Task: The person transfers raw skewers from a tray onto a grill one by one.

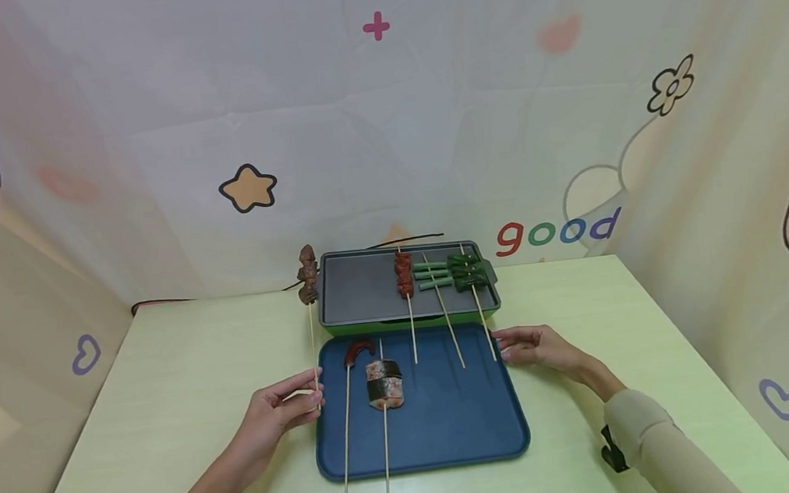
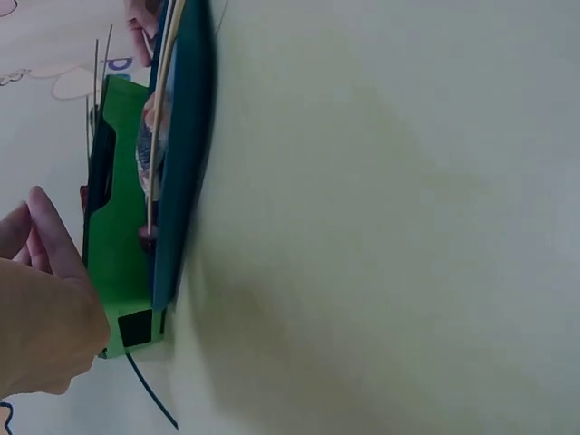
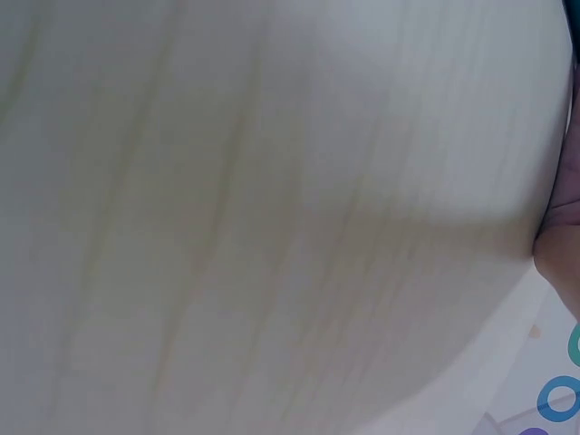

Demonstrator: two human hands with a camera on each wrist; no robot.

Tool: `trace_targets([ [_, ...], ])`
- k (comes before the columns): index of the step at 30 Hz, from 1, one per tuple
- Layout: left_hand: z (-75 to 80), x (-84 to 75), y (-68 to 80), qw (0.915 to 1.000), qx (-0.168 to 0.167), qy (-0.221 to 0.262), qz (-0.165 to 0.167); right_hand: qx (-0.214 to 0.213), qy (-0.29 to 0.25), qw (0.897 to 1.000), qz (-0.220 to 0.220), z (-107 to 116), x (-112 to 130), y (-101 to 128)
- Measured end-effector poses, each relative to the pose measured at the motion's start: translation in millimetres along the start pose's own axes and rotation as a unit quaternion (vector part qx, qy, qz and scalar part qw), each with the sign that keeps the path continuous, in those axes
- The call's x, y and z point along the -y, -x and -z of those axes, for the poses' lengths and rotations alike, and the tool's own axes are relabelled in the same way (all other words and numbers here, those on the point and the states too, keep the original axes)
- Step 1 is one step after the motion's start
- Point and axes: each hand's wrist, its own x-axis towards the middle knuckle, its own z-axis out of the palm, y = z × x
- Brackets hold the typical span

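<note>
My left hand (image 1: pixel 308 391) pinches the lower end of a thin wooden skewer (image 1: pixel 313 340) that stands upright just left of the blue tray (image 1: pixel 453 429). Dark meat pieces (image 1: pixel 308 273) sit at its top, beside the green grill (image 1: pixel 345 329). In the left wrist view my left hand (image 2: pixel 45 308) is near the grill (image 2: pixel 118 272) and the tray's edge (image 2: pixel 186 163). My right hand (image 1: pixel 516 345) rests on the table with relaxed fingers touching the tray's right rim. The right wrist view shows only blurred tabletop and a sliver of hand (image 3: pixel 562 227).
Three skewers lie on the grill's grey plate (image 1: pixel 363 288): red meat (image 1: pixel 404 273), green beans (image 1: pixel 432 274) and dark leaves (image 1: pixel 470 271). On the tray lie a red sausage skewer (image 1: pixel 357 350) and a wrapped block skewer (image 1: pixel 384 384). A black cable (image 1: pixel 160 302) runs behind.
</note>
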Motion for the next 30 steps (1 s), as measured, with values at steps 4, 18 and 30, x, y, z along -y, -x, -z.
trace_targets([
  [4, -2.3, -5.8, -16.3, 0.9995, 0.021, 0.013, 0.021, 0.000, 0.008, 1.000, 0.001, -1, 0, 1],
  [18, -7.9, -14.7, -46.8, 0.9952, 0.055, 0.068, 0.044, -0.007, -0.004, 1.000, -0.005, 0, -2, 1],
  [30, -11.7, -14.8, -52.6, 0.9945, 0.029, 0.091, 0.043, -0.014, -0.002, 1.000, -0.011, -2, -2, 0],
])
